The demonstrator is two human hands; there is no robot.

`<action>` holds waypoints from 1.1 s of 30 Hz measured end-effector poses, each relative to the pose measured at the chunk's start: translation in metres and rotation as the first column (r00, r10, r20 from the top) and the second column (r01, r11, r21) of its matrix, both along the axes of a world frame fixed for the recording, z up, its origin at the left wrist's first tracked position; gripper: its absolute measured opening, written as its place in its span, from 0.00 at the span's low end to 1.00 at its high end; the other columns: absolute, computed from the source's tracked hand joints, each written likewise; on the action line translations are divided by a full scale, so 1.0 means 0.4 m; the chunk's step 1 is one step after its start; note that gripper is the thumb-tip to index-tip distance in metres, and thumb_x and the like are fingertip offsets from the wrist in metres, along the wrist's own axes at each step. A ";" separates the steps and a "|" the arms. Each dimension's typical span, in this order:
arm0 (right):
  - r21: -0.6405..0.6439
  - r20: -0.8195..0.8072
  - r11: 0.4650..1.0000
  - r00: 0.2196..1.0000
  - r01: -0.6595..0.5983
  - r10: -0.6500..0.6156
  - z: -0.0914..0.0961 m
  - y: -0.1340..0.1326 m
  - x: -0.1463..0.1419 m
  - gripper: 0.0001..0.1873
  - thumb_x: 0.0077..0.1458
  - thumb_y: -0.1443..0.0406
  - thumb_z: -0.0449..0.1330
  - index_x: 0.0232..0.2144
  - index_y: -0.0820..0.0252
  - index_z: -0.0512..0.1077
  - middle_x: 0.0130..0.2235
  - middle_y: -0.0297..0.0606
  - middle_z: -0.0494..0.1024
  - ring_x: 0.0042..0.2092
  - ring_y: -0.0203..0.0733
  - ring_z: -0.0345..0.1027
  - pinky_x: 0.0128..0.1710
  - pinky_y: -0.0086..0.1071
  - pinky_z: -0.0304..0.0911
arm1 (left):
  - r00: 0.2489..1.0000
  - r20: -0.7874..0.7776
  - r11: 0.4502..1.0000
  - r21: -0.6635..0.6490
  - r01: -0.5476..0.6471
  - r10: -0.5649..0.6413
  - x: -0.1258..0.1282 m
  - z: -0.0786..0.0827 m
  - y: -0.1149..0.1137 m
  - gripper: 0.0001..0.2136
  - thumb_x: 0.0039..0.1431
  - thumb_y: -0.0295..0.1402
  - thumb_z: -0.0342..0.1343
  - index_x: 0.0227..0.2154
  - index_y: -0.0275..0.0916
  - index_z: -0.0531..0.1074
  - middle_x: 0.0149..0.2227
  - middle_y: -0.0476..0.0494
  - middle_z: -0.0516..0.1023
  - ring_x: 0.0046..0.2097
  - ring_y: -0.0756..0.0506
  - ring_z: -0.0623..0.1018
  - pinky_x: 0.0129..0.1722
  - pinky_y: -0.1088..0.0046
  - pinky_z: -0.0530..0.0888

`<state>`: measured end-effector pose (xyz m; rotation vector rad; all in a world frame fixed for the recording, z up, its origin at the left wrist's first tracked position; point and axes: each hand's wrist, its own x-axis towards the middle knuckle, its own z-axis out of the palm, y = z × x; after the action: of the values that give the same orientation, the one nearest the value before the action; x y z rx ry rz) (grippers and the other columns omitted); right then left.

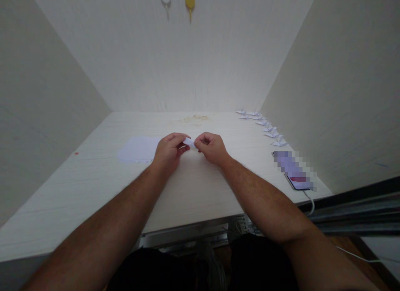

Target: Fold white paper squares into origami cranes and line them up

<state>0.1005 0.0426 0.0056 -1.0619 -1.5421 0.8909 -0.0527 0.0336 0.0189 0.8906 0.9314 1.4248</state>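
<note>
Both hands meet over the middle of the tabletop, just above its surface; between them is a paper piece, small and pale, most of it hidden by the fingers; the left hand is curled narrow, thumb and fingertips pinched on the piece's left end, and the right hand is closed the same way on its right end. Whether the piece touches the tabletop cannot be told. By its look it is very light and thin, limp unless creased, easily crumpled or torn; it likely handles best from its edges and corners, gripped lightly by the fingertips, since a hard squeeze would leave marks. Just left of the left hand a flat sheet of paper lies on the tabletop, near but apart from the wrist. Along the right edge, well apart from the hands, runs a row of folded paper shapes — small, pointed, one after another; nearer the person lies a phone with a white cable running off the tabletop's edge.
</note>
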 end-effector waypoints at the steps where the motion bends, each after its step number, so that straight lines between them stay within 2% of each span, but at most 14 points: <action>1: -0.013 -0.013 1.000 1.000 0.004 -0.004 -0.001 0.001 0.000 0.08 0.49 0.61 0.62 0.24 0.59 0.72 0.22 0.30 0.72 0.24 0.32 0.64 0.26 0.28 0.59 | 1.000 0.019 1.000 0.003 0.002 -0.002 -0.003 0.000 0.001 0.09 0.43 0.34 0.68 0.26 0.36 0.76 0.28 0.46 0.77 0.31 0.50 0.75 0.32 0.73 0.74; 4: -0.036 -0.053 0.999 0.999 -0.002 0.000 -0.005 0.003 0.000 0.08 0.49 0.60 0.62 0.24 0.59 0.71 0.21 0.30 0.72 0.24 0.33 0.65 0.25 0.28 0.59 | 0.999 0.014 0.999 -0.018 0.042 -0.041 -0.006 0.001 0.000 0.12 0.43 0.37 0.69 0.30 0.36 0.78 0.29 0.47 0.77 0.31 0.50 0.75 0.31 0.73 0.73; 8: -0.013 -0.039 1.000 0.999 -0.012 0.011 -0.009 0.002 -0.003 0.09 0.48 0.59 0.62 0.24 0.59 0.71 0.22 0.31 0.73 0.25 0.33 0.66 0.26 0.29 0.61 | 0.991 -0.113 0.997 -0.031 0.065 -0.068 0.000 -0.001 -0.005 0.13 0.37 0.33 0.72 0.25 0.34 0.76 0.26 0.47 0.76 0.27 0.51 0.75 0.31 0.72 0.73; 13: 0.016 0.051 1.000 0.999 -0.008 0.008 -0.003 -0.005 -0.002 0.11 0.50 0.58 0.63 0.24 0.59 0.72 0.23 0.31 0.73 0.26 0.33 0.64 0.27 0.29 0.60 | 0.964 -0.265 0.998 0.060 0.033 -0.016 0.002 -0.011 0.000 0.10 0.40 0.34 0.70 0.22 0.35 0.76 0.21 0.48 0.74 0.25 0.51 0.72 0.30 0.72 0.70; 16: 0.047 0.092 0.999 0.996 0.014 -0.018 0.001 -0.002 -0.002 0.10 0.51 0.59 0.62 0.24 0.59 0.72 0.23 0.31 0.73 0.25 0.33 0.63 0.27 0.29 0.58 | 0.953 -0.301 0.993 0.119 -0.006 0.042 0.005 -0.017 0.003 0.09 0.42 0.34 0.69 0.23 0.36 0.76 0.20 0.49 0.74 0.24 0.51 0.71 0.28 0.73 0.68; 21: -0.065 0.078 0.997 0.996 0.042 -0.037 -0.004 0.008 -0.002 0.11 0.51 0.58 0.64 0.25 0.59 0.72 0.23 0.31 0.74 0.26 0.34 0.66 0.27 0.29 0.61 | 0.928 -0.353 0.989 0.124 -0.084 0.123 0.010 -0.023 0.013 0.09 0.43 0.34 0.67 0.22 0.35 0.75 0.18 0.49 0.72 0.22 0.52 0.69 0.24 0.74 0.63; 24: -0.082 0.065 0.996 0.998 0.031 -0.026 -0.006 0.008 0.001 0.09 0.52 0.59 0.63 0.27 0.59 0.73 0.22 0.31 0.74 0.25 0.34 0.66 0.27 0.29 0.62 | 0.943 -0.298 0.985 0.137 -0.109 0.146 0.007 -0.027 0.020 0.07 0.43 0.32 0.67 0.23 0.35 0.75 0.19 0.49 0.72 0.22 0.52 0.69 0.25 0.75 0.64; 26: -0.070 0.090 0.997 0.995 0.036 -0.030 -0.005 0.007 0.005 0.07 0.52 0.62 0.62 0.26 0.59 0.73 0.22 0.31 0.74 0.24 0.33 0.65 0.27 0.29 0.61 | 0.955 -0.274 0.989 0.124 -0.080 0.112 0.006 -0.026 0.020 0.07 0.44 0.32 0.67 0.22 0.35 0.74 0.20 0.49 0.72 0.22 0.52 0.69 0.25 0.74 0.65; 30: -0.064 0.101 0.997 0.994 0.045 -0.038 -0.004 0.007 0.009 0.07 0.52 0.63 0.62 0.25 0.59 0.71 0.21 0.31 0.73 0.24 0.32 0.65 0.27 0.29 0.61 | 0.966 -0.254 0.995 0.075 0.062 -0.041 0.009 -0.016 0.011 0.06 0.43 0.29 0.66 0.23 0.35 0.75 0.20 0.48 0.73 0.23 0.51 0.71 0.25 0.74 0.67; 33: -0.064 0.082 0.998 0.996 0.021 -0.016 -0.006 0.008 0.010 0.08 0.53 0.62 0.62 0.25 0.59 0.72 0.22 0.31 0.74 0.24 0.32 0.65 0.27 0.29 0.62 | 0.956 -0.293 0.996 0.088 0.035 -0.008 0.013 -0.007 0.006 0.05 0.41 0.26 0.66 0.21 0.34 0.75 0.18 0.49 0.72 0.21 0.52 0.68 0.24 0.74 0.64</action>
<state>0.1045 0.0460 0.0031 -1.1699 -1.5775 0.8999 -0.0475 0.0359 0.0161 1.2010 1.0778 1.3478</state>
